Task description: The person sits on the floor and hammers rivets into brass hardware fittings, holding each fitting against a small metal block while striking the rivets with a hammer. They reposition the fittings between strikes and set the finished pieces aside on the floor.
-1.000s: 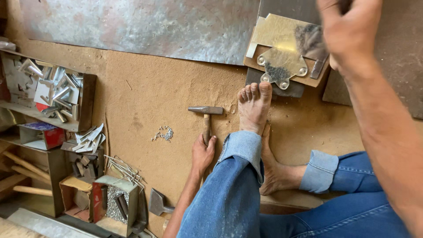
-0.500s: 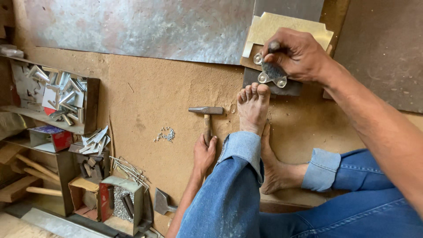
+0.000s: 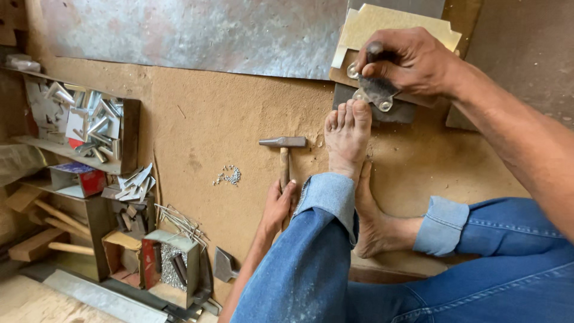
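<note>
**Small grey metal bracket with round lugs [image 3: 375, 91], far right on the brown board floor [image 3: 209, 131]**

Pinned against a dark block by right hand [image 3: 412, 63], fingers curled tight. Near it, wooden-handled steel hammer [image 3: 283, 149], handle wrapped closed in left hand [image 3: 276, 206].

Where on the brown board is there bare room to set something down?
The widest bare patch of the brown board lies between the open tray of metal pieces, the grey metal sheet and the hammer; only a small rivet pile sits low in it. Crowded: around the right hand, the bracket, the foot.
</note>
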